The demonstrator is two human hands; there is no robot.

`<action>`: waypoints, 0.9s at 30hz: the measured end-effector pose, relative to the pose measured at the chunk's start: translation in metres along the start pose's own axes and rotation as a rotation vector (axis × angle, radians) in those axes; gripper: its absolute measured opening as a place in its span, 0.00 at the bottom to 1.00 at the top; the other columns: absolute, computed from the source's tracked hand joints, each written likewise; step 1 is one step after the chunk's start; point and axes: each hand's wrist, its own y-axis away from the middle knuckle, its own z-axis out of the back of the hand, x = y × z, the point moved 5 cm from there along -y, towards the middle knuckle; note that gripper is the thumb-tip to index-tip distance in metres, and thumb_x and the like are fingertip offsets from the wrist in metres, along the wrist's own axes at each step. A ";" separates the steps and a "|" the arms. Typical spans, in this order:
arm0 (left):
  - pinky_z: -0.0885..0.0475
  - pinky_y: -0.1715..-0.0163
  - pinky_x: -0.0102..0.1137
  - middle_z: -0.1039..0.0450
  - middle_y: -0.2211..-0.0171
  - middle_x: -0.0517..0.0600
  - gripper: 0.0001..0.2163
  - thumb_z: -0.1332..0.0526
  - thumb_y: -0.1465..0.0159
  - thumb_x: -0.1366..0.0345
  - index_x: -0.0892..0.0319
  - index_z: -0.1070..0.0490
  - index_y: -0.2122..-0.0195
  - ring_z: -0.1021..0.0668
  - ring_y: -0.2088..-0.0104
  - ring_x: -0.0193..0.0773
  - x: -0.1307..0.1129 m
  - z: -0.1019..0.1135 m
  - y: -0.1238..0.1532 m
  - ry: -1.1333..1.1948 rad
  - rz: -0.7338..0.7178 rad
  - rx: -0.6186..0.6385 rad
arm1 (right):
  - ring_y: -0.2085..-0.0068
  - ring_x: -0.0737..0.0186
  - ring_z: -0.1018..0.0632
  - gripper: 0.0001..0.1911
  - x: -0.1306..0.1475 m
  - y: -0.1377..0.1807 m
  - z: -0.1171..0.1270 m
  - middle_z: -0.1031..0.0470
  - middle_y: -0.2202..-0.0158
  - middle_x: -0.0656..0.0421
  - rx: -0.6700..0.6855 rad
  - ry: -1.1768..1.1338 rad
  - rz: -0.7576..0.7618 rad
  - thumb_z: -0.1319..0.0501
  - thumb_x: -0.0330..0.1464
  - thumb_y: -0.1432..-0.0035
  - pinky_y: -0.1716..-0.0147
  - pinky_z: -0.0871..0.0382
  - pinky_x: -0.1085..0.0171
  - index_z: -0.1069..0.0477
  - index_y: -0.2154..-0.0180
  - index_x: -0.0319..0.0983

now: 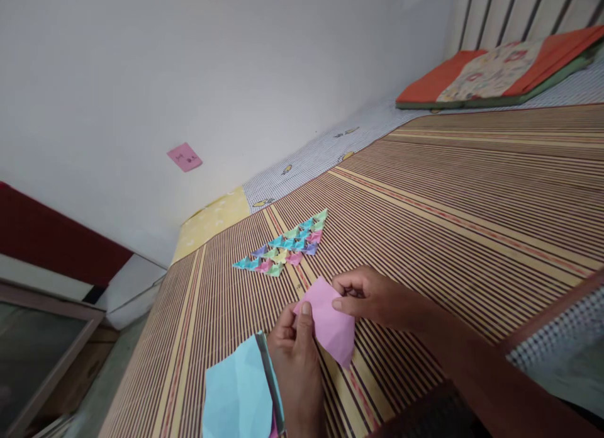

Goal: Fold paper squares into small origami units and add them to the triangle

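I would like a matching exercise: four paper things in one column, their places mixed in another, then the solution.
1. pink paper sheet
2. light-blue paper sheet
3. small folded paper pieces
4. pink note with writing

A. on the white wall
B. in rows on the striped mat
C. held by the left hand and right hand
D. close beside the left hand's wrist

Pairs: 1-C, 2-D, 3-B, 4-A

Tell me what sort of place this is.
Probably a bedroom: a striped mat lies over a patterned sheet on what looks like a bed, and an orange-and-floral cloth item, perhaps a pillow or folded quilt, lies near pale slats.
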 end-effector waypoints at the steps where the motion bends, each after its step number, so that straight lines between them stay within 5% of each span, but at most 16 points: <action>1: 0.31 0.74 0.25 0.24 0.74 0.47 0.14 0.32 0.39 0.54 0.61 0.24 0.66 0.26 0.75 0.32 0.000 0.001 0.000 -0.004 -0.012 0.000 | 0.76 0.70 0.44 0.14 0.000 0.001 0.001 0.46 0.79 0.68 0.004 0.001 0.000 0.40 0.31 0.43 0.78 0.51 0.67 0.41 0.78 0.39; 11: 0.30 0.75 0.25 0.26 0.74 0.45 0.13 0.32 0.38 0.54 0.61 0.25 0.66 0.27 0.74 0.32 -0.002 0.006 -0.003 -0.001 -0.037 -0.033 | 0.75 0.66 0.31 0.09 -0.001 0.005 0.004 0.30 0.78 0.62 0.024 -0.003 -0.094 0.40 0.34 0.41 0.75 0.40 0.67 0.32 0.73 0.37; 21: 0.36 0.79 0.23 0.31 0.77 0.43 0.13 0.32 0.38 0.55 0.60 0.25 0.67 0.31 0.77 0.30 0.000 0.006 -0.001 -0.052 -0.071 -0.050 | 0.74 0.68 0.37 0.13 0.004 0.005 0.006 0.37 0.77 0.65 0.008 0.080 -0.064 0.37 0.39 0.42 0.76 0.45 0.67 0.31 0.72 0.37; 27: 0.41 0.81 0.22 0.34 0.80 0.42 0.13 0.31 0.39 0.55 0.61 0.25 0.68 0.36 0.80 0.28 -0.003 0.000 0.002 -0.101 -0.081 -0.020 | 0.75 0.69 0.43 0.20 0.006 -0.001 -0.003 0.47 0.78 0.68 -0.101 0.139 -0.004 0.37 0.36 0.41 0.77 0.51 0.66 0.45 0.78 0.40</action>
